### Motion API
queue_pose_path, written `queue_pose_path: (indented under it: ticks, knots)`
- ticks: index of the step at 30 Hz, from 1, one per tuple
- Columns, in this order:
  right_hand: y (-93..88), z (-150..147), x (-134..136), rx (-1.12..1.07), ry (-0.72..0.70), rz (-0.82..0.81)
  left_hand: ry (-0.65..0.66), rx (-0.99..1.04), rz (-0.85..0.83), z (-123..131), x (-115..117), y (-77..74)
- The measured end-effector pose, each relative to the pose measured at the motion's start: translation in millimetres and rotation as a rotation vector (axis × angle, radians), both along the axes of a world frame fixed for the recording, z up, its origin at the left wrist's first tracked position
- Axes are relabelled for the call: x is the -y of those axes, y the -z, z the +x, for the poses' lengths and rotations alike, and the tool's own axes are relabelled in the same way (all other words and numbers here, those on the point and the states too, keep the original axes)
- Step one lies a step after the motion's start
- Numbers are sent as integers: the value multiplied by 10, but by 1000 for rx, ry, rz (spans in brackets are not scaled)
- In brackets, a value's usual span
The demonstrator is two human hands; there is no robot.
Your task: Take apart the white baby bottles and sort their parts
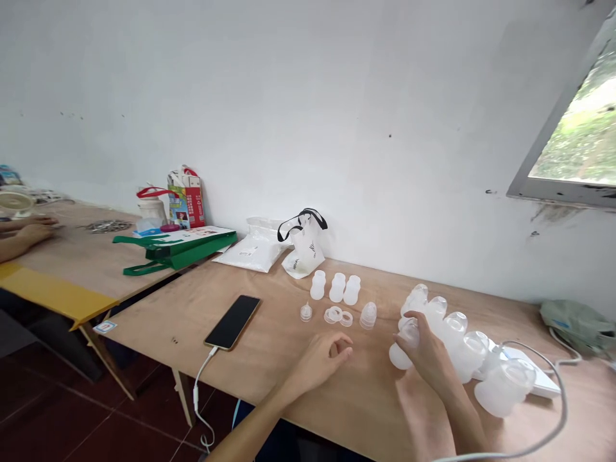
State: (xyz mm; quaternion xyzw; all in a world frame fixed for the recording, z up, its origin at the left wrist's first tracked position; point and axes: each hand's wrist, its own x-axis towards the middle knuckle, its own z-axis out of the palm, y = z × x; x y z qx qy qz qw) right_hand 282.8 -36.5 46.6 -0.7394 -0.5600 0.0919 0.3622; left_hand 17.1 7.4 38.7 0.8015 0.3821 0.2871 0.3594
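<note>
My right hand (426, 350) is closed around the clear domed cap of a frosted baby bottle (400, 357), which stands at the near left end of a group of capped bottles (455, 330). My left hand (325, 360) rests on the table with fingers loosely curled, thumb apart from them, holding nothing. Just beyond it lie several white rings (339, 315), with a bottle nipple (306, 312) to their left and stacked clear caps (368, 315) to their right. Behind these are three uncapped bottle bodies (337, 287). One more capped bottle (503, 388) is nearest the right front.
A phone (233, 323) on a cable lies at left. White bags (305, 252) and a green bag (180, 249) are along the wall. A white device (529, 372) with a cable sits behind the bottles. Another person's hands (31, 234) rest on the far-left table.
</note>
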Motion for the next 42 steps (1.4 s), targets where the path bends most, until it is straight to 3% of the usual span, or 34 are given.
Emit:
queue_pose_path:
  ticks: [5, 10, 14, 17, 20, 22, 24, 29, 31, 33, 37, 42]
  knots:
    - [134, -437, 43, -259, -311, -71, -4, 73, -76, -76, 50, -49]
    - [157, -847, 78, -156, -475, -204, 29, 98, -59, -118, 121, -129]
    - [72, -955, 115, -182, -539, -228, 70, 89, -57, -186, 144, -249]
    - [2, -973, 168, -358, -672, -216, 90, 75, -91, -255, 178, -372]
    - [-54, -992, 235, -558, -745, -290, 213, 49, -81, -321, 218, -497]
    - [-86, -1010, 279, -592, -743, -338, 293, 58, -57, -339, 236, -544]
    - [-115, -1036, 317, -509, -692, -324, 266, 70, -30, -316, 246, -536]
    - [-145, -1150, 358, -49, -458, -181, -113, 8, 43, -171, 231, -356]
    - [-137, -1192, 353, 72, -392, -158, -179, -45, 68, -172, 218, -325]
    - [-133, -1209, 344, 128, -342, -146, -127, -61, 66, -229, 211, -355]
    - [-171, -1184, 338, 80, -353, -178, 127, 61, 1, -353, 218, -461]
    - [-187, -1179, 334, 40, -349, -202, -7, 224, -15, -248, 202, -359]
